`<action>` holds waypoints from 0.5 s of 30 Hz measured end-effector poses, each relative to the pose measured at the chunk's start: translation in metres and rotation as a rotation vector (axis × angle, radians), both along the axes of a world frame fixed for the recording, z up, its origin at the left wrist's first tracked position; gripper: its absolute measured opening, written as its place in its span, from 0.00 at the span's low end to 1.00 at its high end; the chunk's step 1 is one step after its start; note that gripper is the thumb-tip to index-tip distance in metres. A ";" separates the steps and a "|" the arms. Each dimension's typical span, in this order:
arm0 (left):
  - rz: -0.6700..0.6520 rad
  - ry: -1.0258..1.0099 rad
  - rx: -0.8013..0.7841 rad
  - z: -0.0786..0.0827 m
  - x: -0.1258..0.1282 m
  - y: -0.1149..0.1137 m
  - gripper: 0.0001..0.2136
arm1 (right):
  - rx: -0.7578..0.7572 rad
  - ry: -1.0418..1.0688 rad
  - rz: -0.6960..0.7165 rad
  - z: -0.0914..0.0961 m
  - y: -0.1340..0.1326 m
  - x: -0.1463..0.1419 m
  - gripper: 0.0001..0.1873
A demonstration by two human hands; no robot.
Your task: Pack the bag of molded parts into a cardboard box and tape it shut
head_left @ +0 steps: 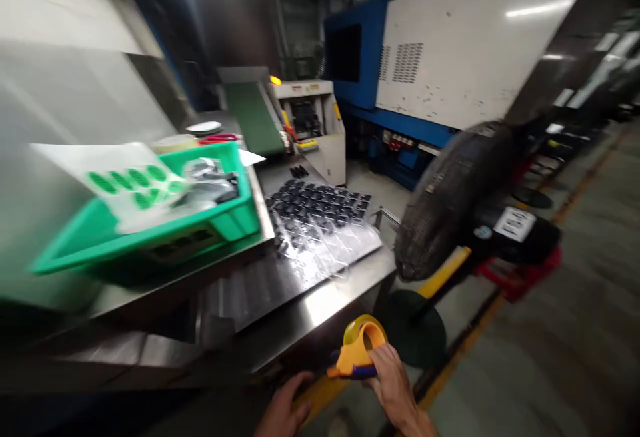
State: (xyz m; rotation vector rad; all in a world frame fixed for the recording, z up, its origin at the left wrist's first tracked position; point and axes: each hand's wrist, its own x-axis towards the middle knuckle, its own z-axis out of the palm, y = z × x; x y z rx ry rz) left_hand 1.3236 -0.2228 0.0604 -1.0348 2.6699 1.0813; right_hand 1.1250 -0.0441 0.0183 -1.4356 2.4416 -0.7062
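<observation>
- Hands sit low in the view, at about 6 o'clock.
- The right hand [393, 384] is closed around a yellow tape holder [357, 350]; its fingers wrap the handle, and the round top sticks up toward 12 o'clock.
- The left hand [280, 410] is just beside it, at its 8 o'clock. Its fingers curl loosely and hold nothing. I cannot tell if it touches the holder.
- The holder is in front of the edge of the shiny metal table [325, 297].
- Small black parts [317, 207] lie on clear plastic on the table, at 12 o'clock from the hands.
- A green tray [150, 224] sits at 10 o'clock, blurry.
</observation>
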 end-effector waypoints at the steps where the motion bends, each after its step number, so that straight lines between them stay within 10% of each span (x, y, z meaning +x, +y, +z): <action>1: -0.123 0.081 0.073 0.005 -0.012 0.005 0.22 | -0.079 -0.003 -0.007 0.004 0.037 0.007 0.15; 6: -0.795 0.303 0.198 0.071 -0.106 0.090 0.25 | -0.316 0.203 -0.311 0.032 0.231 0.063 0.23; 11: -1.409 0.306 0.278 0.118 -0.155 0.286 0.25 | -0.245 0.434 -0.821 0.044 0.404 0.130 0.18; 15: -1.729 0.344 0.284 0.108 -0.154 0.454 0.36 | -0.139 0.494 -1.140 0.052 0.517 0.180 0.11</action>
